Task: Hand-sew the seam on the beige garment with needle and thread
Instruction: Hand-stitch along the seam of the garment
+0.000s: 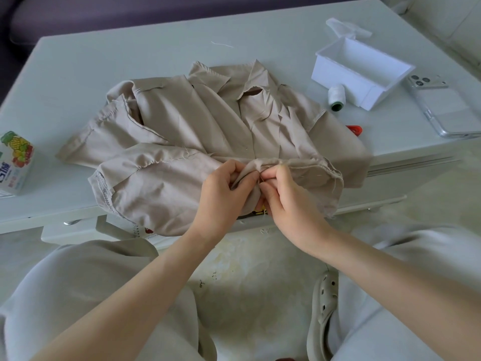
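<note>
The beige garment (182, 121) is lying crumpled across the middle of the white table (130, 61), with its lower part spilling over the near edge towards the person's lap. Both hands are meeting at that near edge, close enough to be touching. The left hand (223, 194) is gripping a bunched fold of the cloth, fingers curled round it. The right hand (289, 201) is pinching narrowly, thumb against fingertips, right at the seam (302, 166); a thin dark sliver between the two hands is probably the needle (260, 179), though it is too fine to be sure of.

A spool of white thread (337, 97) is lying on its side towards the far right corner, just beside an open white plastic box (338, 76). A phone (442, 105) in a clear case is sitting by the right edge, and a small red object (354, 129) is peeking out from under the garment's right side. A printed drink carton (17, 162) is standing at the left edge, and a loose strand of thread (222, 44) is lying near the far edge
</note>
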The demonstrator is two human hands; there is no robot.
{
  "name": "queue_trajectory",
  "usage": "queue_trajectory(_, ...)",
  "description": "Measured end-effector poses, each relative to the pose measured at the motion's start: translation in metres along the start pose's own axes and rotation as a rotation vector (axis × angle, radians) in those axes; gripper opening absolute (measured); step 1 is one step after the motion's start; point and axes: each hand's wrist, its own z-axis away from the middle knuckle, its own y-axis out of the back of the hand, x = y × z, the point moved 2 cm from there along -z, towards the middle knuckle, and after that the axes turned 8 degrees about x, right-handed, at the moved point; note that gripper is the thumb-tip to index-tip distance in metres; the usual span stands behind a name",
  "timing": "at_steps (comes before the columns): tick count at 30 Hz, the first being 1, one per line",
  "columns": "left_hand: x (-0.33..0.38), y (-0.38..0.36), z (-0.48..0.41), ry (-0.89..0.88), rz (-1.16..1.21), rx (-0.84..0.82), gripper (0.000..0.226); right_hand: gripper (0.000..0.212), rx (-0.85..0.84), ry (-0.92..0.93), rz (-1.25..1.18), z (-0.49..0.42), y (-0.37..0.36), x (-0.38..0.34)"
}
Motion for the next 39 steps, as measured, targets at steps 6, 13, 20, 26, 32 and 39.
queue_trajectory(6,0.000,0.004,-0.004,0.075,0.104,0.039,0.012,0.044,-0.150,0.126,0.072,0.006,-0.004,0.006)
queue_trajectory(13,0.001,0.004,-0.006,0.068,0.123,0.044,0.015,0.038,-0.095,0.200,0.124,0.007,0.000,0.007)
queue_trajectory(20,0.002,0.001,-0.004,0.027,0.080,-0.054,0.011,0.007,0.015,0.218,0.162,0.003,0.005,0.007)
queue_trajectory(26,0.006,0.000,-0.002,0.039,0.079,-0.124,0.014,0.015,0.072,0.266,0.182,-0.004,0.005,0.005)
queue_trajectory(32,0.004,0.000,-0.002,0.079,0.099,-0.127,0.019,0.015,0.093,0.250,0.188,-0.007,0.006,0.008)
queue_trajectory(39,0.001,0.000,0.001,0.077,0.089,-0.116,0.014,0.013,0.055,0.192,0.168,-0.005,0.006,0.010)
